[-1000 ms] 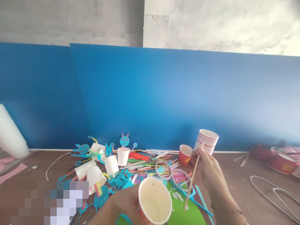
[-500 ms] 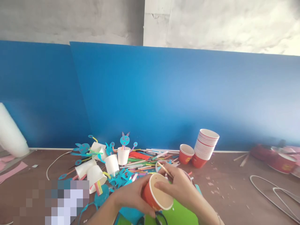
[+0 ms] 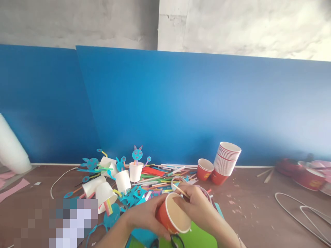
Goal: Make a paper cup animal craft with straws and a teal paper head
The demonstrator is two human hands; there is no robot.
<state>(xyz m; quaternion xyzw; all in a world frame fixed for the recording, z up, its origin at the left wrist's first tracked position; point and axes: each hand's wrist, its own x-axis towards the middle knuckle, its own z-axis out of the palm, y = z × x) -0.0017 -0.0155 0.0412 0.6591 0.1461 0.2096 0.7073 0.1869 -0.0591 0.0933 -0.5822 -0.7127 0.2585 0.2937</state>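
Currently held: one red paper cup, tilted, its pale mouth turned up and to the right, kept above a green sheet at the lower centre. Its wall is clasped by the left hand, closed to the cup's width. By the right hand, one wooden stick is pinched between curled fingers, while the thumb is placed over the rim, inside the mouth; whether the cup wall is also squeezed there cannot be told. Below the cup, black loops are partly cut off by the lower edge. Set out beyond the hands on the brown table: assorted pens, heaped; blue paper scraps, strewn just left of centre; one white cup, upright, topped by a blue rabbit face; several tipped cups, gathered to its left. Stood farther right: one tall stack of cups, leaning slightly, with a smaller red cup placed just beside it. At the far right, a white cable is loosely looped.
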